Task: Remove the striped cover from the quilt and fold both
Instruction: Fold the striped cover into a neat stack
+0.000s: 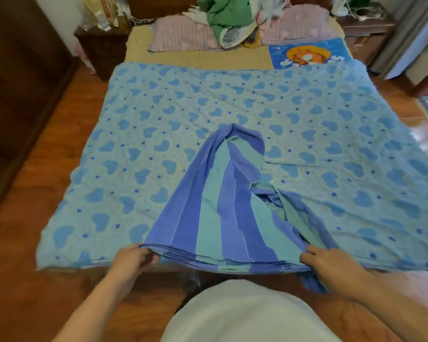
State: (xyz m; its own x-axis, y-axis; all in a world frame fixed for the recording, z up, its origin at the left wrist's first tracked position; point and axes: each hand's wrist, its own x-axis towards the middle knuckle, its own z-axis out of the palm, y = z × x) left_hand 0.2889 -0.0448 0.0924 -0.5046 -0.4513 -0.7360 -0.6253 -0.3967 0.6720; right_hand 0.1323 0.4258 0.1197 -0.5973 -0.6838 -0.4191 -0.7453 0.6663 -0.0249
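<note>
Now, you have the striped cover (223, 213) off the quilt (158, 114) and lying on top of it, bunched into a long, narrow heap that runs from the near edge of the bed up toward its middle. The quilt, with its blue heart print, is spread flat across the bed beneath it. Your left hand (131, 261) grips the near left end of the cover's stacked edge, fingers curled over the layers. Your right hand (329, 265) holds the near right end, fingers bent onto the cloth, with a loose tail of striped fabric hanging down just beside it over the bed's edge.

Judging by the way it drapes and creases, the cover is thin, light and limp: it will not hold a shape by itself, and any part you leave unsupported will sag or slide. The several layers at the near edge look evenly stacked, so that edge is your best place to hold; pinch through all the layers at both corners together, or the lower ones may slip out. The right side is rumpled and twisted, so it will probably need smoothing flat before any fold is neat. Expect the far end, near the middle of the bed, to drag rather than lift.

The quilt looks thicker and softer, likely heavier; take it by its corners when its turn comes.
</note>
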